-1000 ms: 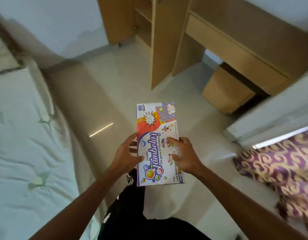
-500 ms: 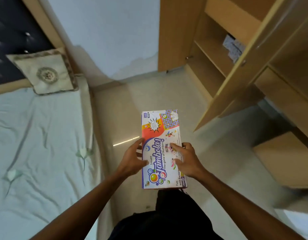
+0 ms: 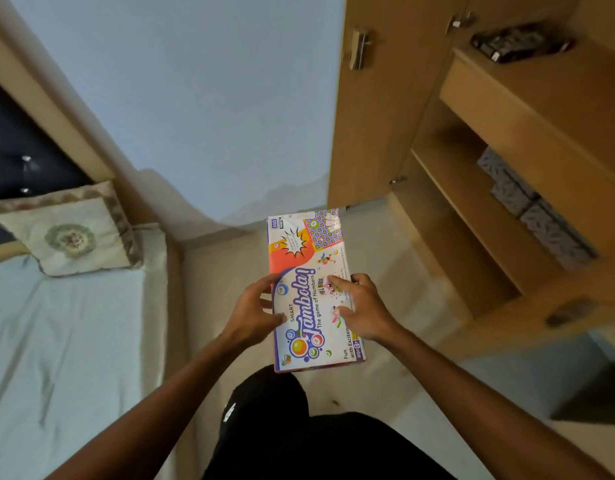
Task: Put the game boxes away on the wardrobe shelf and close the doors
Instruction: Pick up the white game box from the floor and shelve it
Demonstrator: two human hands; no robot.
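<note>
You held the Tambola box [image 3: 309, 289] level before you, left hand [image 3: 254, 311] and right hand [image 3: 363, 310] gripping its long edges, its long axis pointing away, the wardrobe shelf [image 3: 472, 216] ahead-right, nearer your right hand.

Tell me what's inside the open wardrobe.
Grey patterned boxes on a middle shelf, a dark object on the upper shelf. The shelves' right side is out of frame.

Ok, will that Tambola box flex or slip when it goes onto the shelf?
Probably stiff: the Tambola box looks flat though the left hand and right hand grip only its near half. Likely light, since a loose two-hand pinch carries it. The sheen at its far corner suggests slick wrap, so it may slide easily.
</note>
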